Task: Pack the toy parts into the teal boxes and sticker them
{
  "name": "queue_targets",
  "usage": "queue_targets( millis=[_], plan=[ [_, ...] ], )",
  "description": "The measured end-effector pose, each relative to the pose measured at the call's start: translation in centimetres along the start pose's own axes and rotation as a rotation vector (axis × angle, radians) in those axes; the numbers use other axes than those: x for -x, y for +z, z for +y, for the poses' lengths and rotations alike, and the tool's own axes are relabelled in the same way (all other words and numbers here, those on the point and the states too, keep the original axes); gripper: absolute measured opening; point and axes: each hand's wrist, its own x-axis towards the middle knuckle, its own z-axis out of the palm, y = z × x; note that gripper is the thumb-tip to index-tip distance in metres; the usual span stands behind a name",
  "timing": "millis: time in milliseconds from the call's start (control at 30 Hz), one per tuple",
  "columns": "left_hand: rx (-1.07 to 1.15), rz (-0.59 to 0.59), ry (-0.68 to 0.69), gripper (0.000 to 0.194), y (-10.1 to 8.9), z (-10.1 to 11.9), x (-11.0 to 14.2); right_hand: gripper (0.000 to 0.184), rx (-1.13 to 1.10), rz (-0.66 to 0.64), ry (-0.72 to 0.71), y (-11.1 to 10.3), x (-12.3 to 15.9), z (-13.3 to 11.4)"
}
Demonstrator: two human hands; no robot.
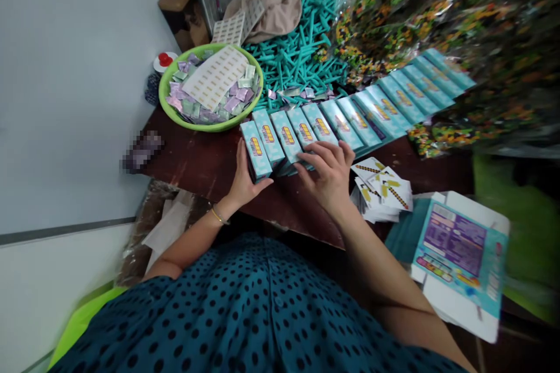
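A long row of small teal boxes (341, 119) with yellow labels stands on a dark wooden table (201, 157). My left hand (244, 179) cups the leftmost box (256, 148) from its left and front side, fingers stretched along it. My right hand (329, 172) rests with fingers spread and bent on the near ends of the boxes a little further right. Beside that hand lies a pile of white folded leaflets (384, 189) with yellow and black arrows.
A green bowl (175, 111) of small sachets with a perforated card stands at the back left. A heap of teal sticks (297, 49) and patterned bags (437, 6) fill the back. A flattened teal carton (461, 256) lies at the lower right. A white wall is on the left.
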Motion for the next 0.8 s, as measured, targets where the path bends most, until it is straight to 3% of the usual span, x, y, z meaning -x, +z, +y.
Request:
queue_targets(
  millis=[200,367,467,567,667,733,800],
  plan=[
    [0.01,0.052,-0.098,0.123,3.9,-1.6,-0.7,0.024,0.006,-0.01,0.022,0.3,-0.5,-0.4],
    [-0.044,0.079,-0.077,0.119,4.5,-1.8,-1.2,0.023,0.027,0.0,0.029,0.5,-0.6,-1.1],
    [0.032,0.092,-0.017,0.123,4.2,-2.4,-1.4,0.028,0.052,0.01,0.003,-0.6,-0.2,-0.2],
    [0.115,0.111,-0.011,0.131,4.4,-3.3,-1.1,0.041,0.153,0.219,0.147,-3.8,-1.0,5.1],
    [0.14,0.121,-0.087,0.128,5.2,-4.2,-0.5,0.056,0.229,0.517,0.394,-8.3,-4.0,15.0],
    [0.151,0.143,-0.116,0.123,5.6,-4.4,-0.3,0.066,0.221,0.546,0.484,-10.7,-6.8,21.9],
    [0.149,0.117,-0.086,0.11,5.6,-4.2,-0.2,0.076,0.188,0.455,0.547,-11.8,-9.2,27.2]
  ],
)
